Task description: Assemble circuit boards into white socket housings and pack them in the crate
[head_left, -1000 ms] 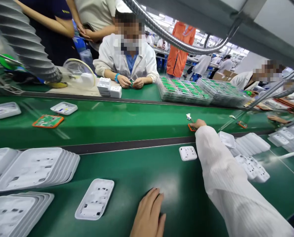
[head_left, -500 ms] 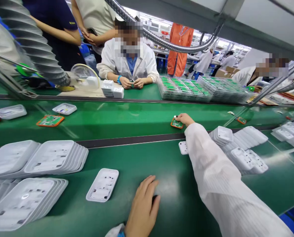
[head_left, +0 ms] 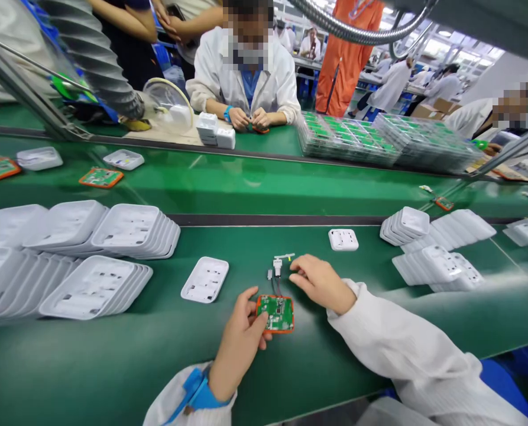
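The left hand [head_left: 243, 328] has its grip on the board [head_left: 282, 315] by its left edge, over the table [head_left: 113, 367]. The right hand [head_left: 320, 283] is just beside the connector [head_left: 278, 266], its grip slightly parted

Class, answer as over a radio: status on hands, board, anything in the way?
Left hand gripping board by its left side. Right hand free, beside white connector. In the way: only left thumb, over board's lower-left corner.
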The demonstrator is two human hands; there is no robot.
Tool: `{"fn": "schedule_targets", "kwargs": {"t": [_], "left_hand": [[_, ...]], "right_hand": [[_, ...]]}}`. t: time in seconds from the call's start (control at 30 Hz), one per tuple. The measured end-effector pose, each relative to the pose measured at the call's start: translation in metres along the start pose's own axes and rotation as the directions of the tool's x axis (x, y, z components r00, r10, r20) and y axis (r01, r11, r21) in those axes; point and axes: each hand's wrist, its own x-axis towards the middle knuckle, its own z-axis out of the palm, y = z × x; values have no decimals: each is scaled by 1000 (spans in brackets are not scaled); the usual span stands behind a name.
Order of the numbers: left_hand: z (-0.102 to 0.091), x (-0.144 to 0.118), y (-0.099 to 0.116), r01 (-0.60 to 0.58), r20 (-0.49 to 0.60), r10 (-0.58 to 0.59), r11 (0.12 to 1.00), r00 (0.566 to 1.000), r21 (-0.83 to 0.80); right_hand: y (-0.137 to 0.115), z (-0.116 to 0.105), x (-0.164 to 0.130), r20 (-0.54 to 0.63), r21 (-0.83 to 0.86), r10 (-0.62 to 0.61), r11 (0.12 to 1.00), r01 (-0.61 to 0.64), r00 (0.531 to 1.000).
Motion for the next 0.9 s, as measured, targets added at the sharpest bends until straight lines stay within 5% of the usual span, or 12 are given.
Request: {"fn": "schedule_targets", "kwargs": {"t": [0.1, 0.17, 0.23, 0.33, 0.5, 0.63, 0.77, 0.83, 0.9], "left_hand": [[-17, -31, -6, -132, -128, 207, 890, 970, 437], [-25, -41, -1, -198, -154, 436, 658, 887, 726], [-27, -39, 9, -179, -111, 538, 458, 835, 871], [-18, -17, 26, -140, -66, 528, 341, 847, 930], [4, 18, 34, -113, -37, 460, 294, 887, 949], [6, 25, 27, -183, -17, 481, 365, 877, 913], [-3, 20, 26, -377, 19, 439, 748, 898, 546], [-6, 16, 29, -354, 66, 350, 897, 935, 264], [-7, 12, 32, -286, 98, 277, 953, 956, 104]], "right_hand": [[12, 5, 5, -68, -185, -101, 979, 87, 993], [18, 16, 11, -57, -238, -125, 965, 108, 991], [20, 27, 16, -44, -249, -149, 959, 134, 988], [16, 34, 15, -50, -247, -181, 955, 163, 982], [8, 23, -1, -180, -98, -121, 990, 104, 976], [3, 17, -5, -226, 129, -152, 974, 184, 962], [-6, 7, -4, -217, 377, -173, 893, 246, 961], [-9, 3, -5, -180, 372, -185, 896, 241, 966], [-10, 2, -5, -155, 266, -241, 924, 275, 958]]}}
